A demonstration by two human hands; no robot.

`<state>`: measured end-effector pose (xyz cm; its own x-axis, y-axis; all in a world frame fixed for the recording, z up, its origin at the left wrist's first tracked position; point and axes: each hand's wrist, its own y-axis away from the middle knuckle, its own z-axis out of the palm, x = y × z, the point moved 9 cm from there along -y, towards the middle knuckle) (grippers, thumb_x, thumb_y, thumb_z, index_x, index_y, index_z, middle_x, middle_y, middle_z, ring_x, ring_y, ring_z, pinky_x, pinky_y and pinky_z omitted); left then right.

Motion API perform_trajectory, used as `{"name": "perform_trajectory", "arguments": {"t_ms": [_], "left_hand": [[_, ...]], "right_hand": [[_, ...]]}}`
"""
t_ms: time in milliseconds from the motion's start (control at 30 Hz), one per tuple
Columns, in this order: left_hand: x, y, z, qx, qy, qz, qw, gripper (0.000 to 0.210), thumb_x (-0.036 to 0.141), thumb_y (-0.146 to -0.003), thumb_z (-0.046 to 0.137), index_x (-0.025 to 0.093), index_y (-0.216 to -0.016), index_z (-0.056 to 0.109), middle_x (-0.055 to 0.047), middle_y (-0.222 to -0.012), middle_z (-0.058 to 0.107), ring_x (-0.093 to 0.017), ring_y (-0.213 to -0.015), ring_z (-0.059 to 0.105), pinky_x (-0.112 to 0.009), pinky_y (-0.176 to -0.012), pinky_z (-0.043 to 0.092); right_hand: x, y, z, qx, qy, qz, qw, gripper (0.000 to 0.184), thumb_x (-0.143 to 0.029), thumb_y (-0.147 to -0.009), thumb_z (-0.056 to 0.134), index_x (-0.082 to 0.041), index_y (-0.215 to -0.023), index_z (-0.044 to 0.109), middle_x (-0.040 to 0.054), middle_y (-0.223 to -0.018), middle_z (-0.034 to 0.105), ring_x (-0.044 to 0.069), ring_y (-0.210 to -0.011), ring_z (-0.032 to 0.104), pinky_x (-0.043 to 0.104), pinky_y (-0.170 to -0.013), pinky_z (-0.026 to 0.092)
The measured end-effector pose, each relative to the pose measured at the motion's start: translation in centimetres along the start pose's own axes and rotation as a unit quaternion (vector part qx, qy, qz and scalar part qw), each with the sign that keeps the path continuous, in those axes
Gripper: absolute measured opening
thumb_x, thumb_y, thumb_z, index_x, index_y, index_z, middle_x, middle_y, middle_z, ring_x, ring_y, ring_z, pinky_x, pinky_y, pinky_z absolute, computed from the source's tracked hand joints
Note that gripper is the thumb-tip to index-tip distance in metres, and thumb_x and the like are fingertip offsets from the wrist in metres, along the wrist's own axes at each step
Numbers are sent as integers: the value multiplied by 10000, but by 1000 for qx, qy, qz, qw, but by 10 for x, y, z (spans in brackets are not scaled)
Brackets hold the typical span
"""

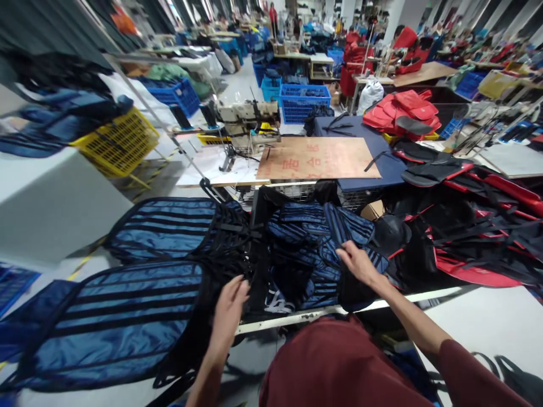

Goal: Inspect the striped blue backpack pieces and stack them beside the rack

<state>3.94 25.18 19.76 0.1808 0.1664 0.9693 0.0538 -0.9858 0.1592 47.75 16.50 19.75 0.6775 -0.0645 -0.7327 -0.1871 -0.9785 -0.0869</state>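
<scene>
My right hand (357, 261) is closed on the end of a blue-and-black striped fabric piece (335, 221), above a pile of similar blue pieces (297, 220) in a trough. My left hand (231, 299) hovers beside a tangle of black straps (231, 232), its fingers loosely curved and apart from the thumb, with nothing visible in them. To the left, two blue backpack panels with black stripes lie one behind the other: a nearer panel (123, 316) and a farther panel (169, 223). White cord-like strips (278, 302) rest at the trough's near edge.
A sewing machine (250, 124) stands ahead, with a wooden board (318, 158) to its right. Black-and-red bag parts (470, 226) are heaped at right; red bags (403, 113) lie behind them. A yellow crate (116, 144) tilts at left. The trough's metal rail (292, 321) runs before me.
</scene>
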Motion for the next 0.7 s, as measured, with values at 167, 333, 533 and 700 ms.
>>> {"name": "perform_trajectory", "arguments": {"t_ms": [167,333,533,700], "left_hand": [[22,7,117,-136,232,-163,949,735,833,-873,723,181,-1213,732,-187,-1263,766,-343,-1216,741,-505,-981,640],[56,-15,104,-31,255,-99,961,494,397,-647,1032,186,-932,688,-4,-961,758,-166,-919,712,-292,-894,588],[75,10,129,-178,105,-40,978,410,400,-724,938,214,-899,617,25,-868,674,-153,-817,616,-258,-772,511],[91,65,145,-379,-120,53,916,244,447,-895,777,240,-889,647,4,-849,651,-195,-807,589,-292,-732,502]], "right_hand": [[-72,62,92,-122,90,-226,962,240,-350,-1176,532,-234,-989,628,17,-837,681,189,-745,645,289,-669,379],[-78,92,131,-191,156,-283,927,179,-276,-1123,672,-211,-959,640,27,-923,692,190,-809,630,299,-634,374],[-116,44,70,-121,35,-246,961,460,-496,-1115,718,-184,-1441,631,104,-1306,719,226,-1192,667,330,-1032,529],[-157,-1,20,-107,77,-341,931,655,-561,-1037,808,-252,-1571,587,150,-1622,554,335,-1584,395,546,-1331,277]]}}
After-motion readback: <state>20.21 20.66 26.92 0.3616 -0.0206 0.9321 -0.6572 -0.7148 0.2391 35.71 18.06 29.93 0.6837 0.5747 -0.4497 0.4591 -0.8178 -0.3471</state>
